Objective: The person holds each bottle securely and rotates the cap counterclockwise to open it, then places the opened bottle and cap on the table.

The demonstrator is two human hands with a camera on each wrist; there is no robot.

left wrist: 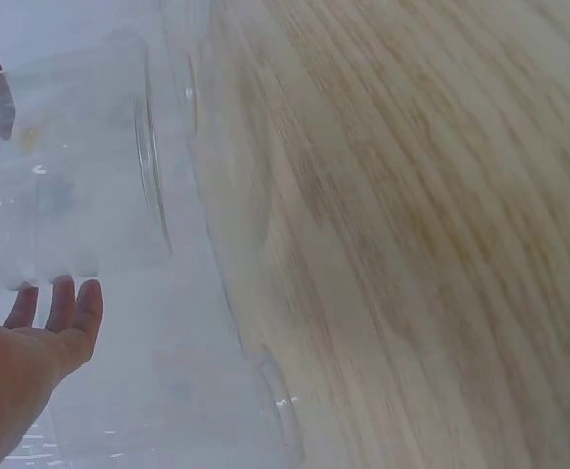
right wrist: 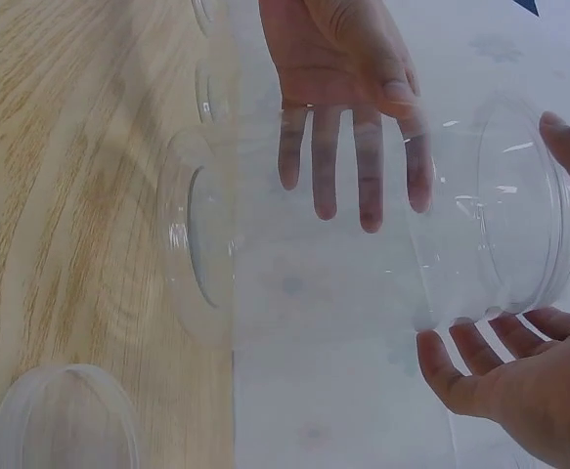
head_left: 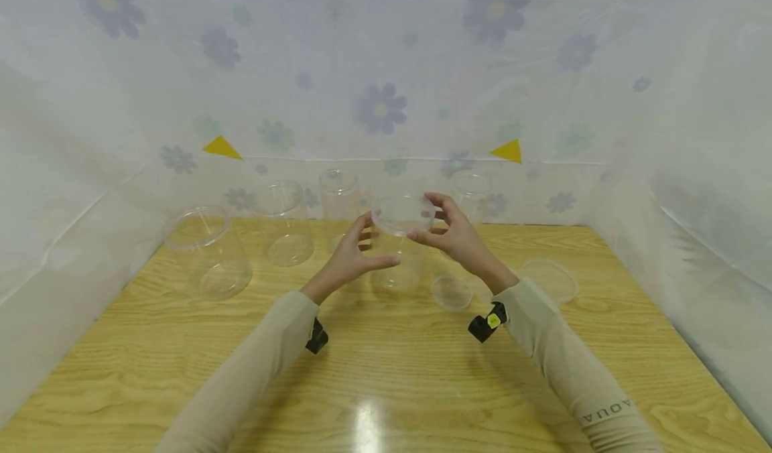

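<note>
Head view, sleeves: two beige sleeves nearest the camera, reaching forward over the wooden desk (head_left: 386,372).
Head view, right hand (head_left: 454,233): fingertips curled onto the rim of the clear lid (head_left: 403,213), sitting atop the clear jar (head_left: 395,259) at mid-desk.
Head view, left hand (head_left: 354,257): open, fingers relaxed, against the jar's left side.
Head view, loose lids: small lid (head_left: 451,292) just right of the jar; larger lid (head_left: 550,280) further right.
Head view, other jars: wide jar (head_left: 205,252) far left, three more behind, near the flowered sheet (head_left: 380,108).

Left wrist view, left hand (left wrist: 21,357): palm and straight fingertips beside the jar (left wrist: 79,186); no grip visible.
Left wrist view, desk (left wrist: 412,234): wood grain filling the right side.

Right wrist view, right hand (right wrist: 519,381): fingers curved around the lid (right wrist: 519,215) at the jar's mouth.
Right wrist view, left hand (right wrist: 348,88): spread flat behind the jar (right wrist: 304,254), fingers seen through the plastic.
Right wrist view, small lid (right wrist: 65,415): flat on the desk, lower left.
</note>
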